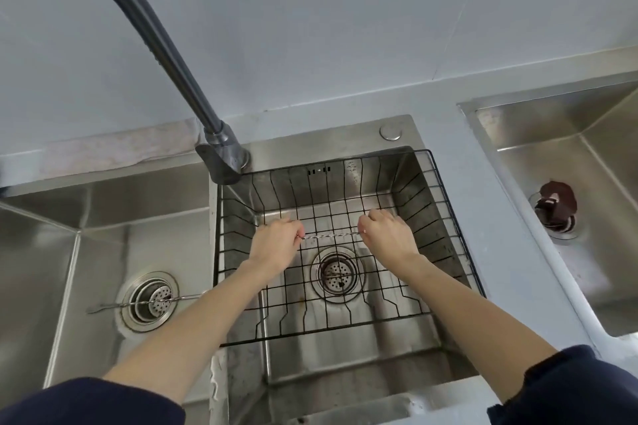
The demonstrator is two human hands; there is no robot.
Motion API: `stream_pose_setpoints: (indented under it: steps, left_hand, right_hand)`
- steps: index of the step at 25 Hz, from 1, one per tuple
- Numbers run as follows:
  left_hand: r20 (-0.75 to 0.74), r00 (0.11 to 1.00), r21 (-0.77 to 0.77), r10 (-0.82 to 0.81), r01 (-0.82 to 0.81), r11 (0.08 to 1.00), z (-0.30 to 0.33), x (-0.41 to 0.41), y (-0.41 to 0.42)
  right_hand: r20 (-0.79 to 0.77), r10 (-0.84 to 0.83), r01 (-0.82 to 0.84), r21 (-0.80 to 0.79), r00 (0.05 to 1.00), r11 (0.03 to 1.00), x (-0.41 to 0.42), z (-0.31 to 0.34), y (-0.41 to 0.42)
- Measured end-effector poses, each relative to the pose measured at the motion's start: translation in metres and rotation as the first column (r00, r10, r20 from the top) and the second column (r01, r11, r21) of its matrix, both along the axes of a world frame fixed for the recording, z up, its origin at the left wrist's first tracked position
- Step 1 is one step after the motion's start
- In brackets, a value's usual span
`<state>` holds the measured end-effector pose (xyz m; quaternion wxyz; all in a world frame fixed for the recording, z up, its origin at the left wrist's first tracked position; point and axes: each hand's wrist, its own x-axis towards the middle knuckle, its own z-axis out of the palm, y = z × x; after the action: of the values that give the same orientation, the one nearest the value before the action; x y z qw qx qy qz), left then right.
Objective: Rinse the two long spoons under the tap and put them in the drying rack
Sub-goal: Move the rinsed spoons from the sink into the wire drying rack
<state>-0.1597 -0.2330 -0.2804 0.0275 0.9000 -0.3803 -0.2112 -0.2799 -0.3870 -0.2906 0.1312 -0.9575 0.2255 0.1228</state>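
Both hands, left hand (276, 240) and right hand (388, 235), each grip pinched shut on one twisted long spoon (329, 235) over the drying rack (445, 217); second spoon (138, 303) lies in the left basin.

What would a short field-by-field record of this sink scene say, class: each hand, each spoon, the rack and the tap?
left hand: pinches one end of the held spoon
right hand: pinches its other end
held spoon: twisted handle, level, inside the drying rack
second spoon: lies across the drain of the left basin
drying rack: black wire basket set in the middle basin
tap: base between the basins, no water visible
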Motion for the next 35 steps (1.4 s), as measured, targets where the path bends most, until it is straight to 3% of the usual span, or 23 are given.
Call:
stream_pose_setpoints:
  steps: [11, 22, 30, 35]
  left_hand:
    - [-0.057, 0.997, 0.016, 0.043, -0.043, 0.999, -0.01, -0.001, 0.004]
    - [0.027, 0.999, -0.08, 0.045, -0.042, 0.996, 0.023, -0.011, 0.03]
    - [0.124, 0.983, -0.193, 0.138, -0.112, 0.975, 0.063, -0.001, 0.101]
    - [0.143, 0.968, -0.098, 0.208, -0.195, 0.976, 0.065, 0.018, 0.174]
  right_hand:
    - [-0.033, -0.007, 0.007, 0.0, 0.999, 1.0, 0.005, -0.004, 0.004]
    - [0.003, 0.057, -0.056, -0.075, 0.998, 0.996, 0.005, 0.037, 0.036]
    - [0.107, 0.209, -0.195, -0.129, 0.972, 0.972, 0.026, 0.084, 0.105]
    - [0.161, 0.283, -0.27, -0.097, 0.946, 0.958, 0.053, 0.088, 0.17]
